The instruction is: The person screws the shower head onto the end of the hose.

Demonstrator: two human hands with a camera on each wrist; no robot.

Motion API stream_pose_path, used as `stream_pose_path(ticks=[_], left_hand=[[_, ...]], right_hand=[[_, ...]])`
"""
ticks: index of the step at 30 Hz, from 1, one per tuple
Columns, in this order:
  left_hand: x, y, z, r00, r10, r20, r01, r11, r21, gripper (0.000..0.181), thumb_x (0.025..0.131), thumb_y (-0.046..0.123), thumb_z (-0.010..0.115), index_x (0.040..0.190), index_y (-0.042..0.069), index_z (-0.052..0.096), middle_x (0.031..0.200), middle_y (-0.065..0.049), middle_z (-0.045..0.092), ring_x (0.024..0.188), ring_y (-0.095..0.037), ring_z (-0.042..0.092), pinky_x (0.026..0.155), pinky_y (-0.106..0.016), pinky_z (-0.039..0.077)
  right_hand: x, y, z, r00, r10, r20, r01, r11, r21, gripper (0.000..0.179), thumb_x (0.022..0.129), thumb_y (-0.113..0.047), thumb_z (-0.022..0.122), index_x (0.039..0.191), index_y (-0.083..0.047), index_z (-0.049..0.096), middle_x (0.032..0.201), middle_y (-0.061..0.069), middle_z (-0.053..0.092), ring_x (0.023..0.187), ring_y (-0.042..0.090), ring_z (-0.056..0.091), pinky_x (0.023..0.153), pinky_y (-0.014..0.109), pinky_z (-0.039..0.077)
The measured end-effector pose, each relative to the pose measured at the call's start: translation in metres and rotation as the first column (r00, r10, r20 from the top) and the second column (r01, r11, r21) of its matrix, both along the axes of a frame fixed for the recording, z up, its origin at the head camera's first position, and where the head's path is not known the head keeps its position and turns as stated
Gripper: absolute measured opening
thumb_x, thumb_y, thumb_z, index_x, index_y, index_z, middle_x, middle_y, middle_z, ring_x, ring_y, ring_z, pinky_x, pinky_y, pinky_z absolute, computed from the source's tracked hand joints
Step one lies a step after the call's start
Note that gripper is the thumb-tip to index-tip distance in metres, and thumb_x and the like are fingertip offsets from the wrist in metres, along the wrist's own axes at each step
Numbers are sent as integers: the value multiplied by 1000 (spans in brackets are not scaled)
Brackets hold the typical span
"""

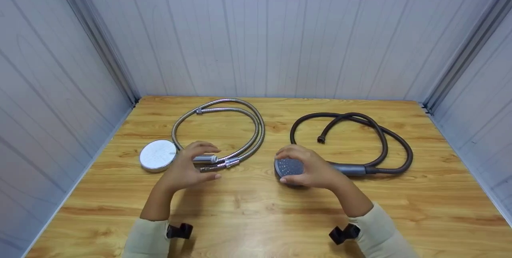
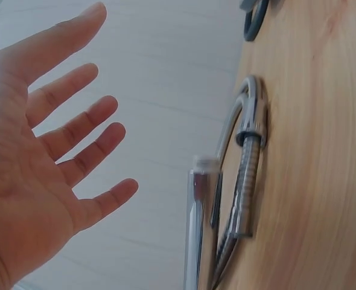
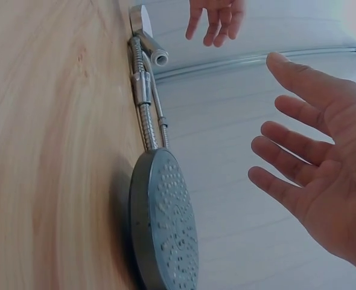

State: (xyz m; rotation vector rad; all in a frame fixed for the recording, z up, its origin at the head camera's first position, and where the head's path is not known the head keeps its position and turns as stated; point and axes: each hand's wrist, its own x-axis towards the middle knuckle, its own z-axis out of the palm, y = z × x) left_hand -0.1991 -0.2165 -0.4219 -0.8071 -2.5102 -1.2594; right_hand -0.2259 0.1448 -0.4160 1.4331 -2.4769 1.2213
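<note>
My left hand (image 1: 186, 170) hovers over the handle of a silver shower head with a round white face (image 1: 157, 155); its fingers are spread and bent a little. Beside that handle, a coiled silver metal hose (image 1: 263, 130) lies with its connector (image 2: 252, 124) on the table. Over the dark grey shower head (image 3: 175, 229) is my right hand (image 1: 314, 169), fingers loosely curved, covering part of it in the head view. In the right wrist view this hand is apart from the shower head. A dark hose (image 1: 409, 156) runs from the grey handle (image 1: 350, 169). Neither hand holds anything.
Everything lies on a wood-grain table (image 1: 248, 226). Pale panel walls (image 1: 264, 34) stand behind it and at both sides. Each wrist wears a black mount (image 1: 180, 231). The free end of the dark hose (image 1: 321, 139) lies inside its loop.
</note>
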Motion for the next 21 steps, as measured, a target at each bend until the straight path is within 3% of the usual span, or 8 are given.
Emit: stream_pose_path(ticks=[5,12,21], left_hand=[[-2,-12,-3,999,36,25,-37,999,29,52,68,14,90,116,11,71,120,-6,62,117,-28,54,95,-57,42],[-5,-27,-9,996,72,57,-74,996,42,53,66,3,88,116,4,70,120,-14,62,118,-36,53,97,-59,39],[-9,-49,-14,983,109,148,-114,993,26,51,69,9,88,117,6,71,121,-11,63,118,-33,53,98,-62,37]], right_hand=[[-1,-11,-2,1000,-9,-1,9,1000,11,42,84,-21,79,121,-10,65,126,11,59,121,24,53,96,46,45],[-5,-24,-7,997,-38,-66,41,998,43,41,83,-20,80,120,-11,66,124,6,62,118,22,55,98,45,43],[-10,-42,-14,998,-40,38,37,996,81,38,85,-20,77,120,-11,66,124,4,60,118,20,55,97,43,44]])
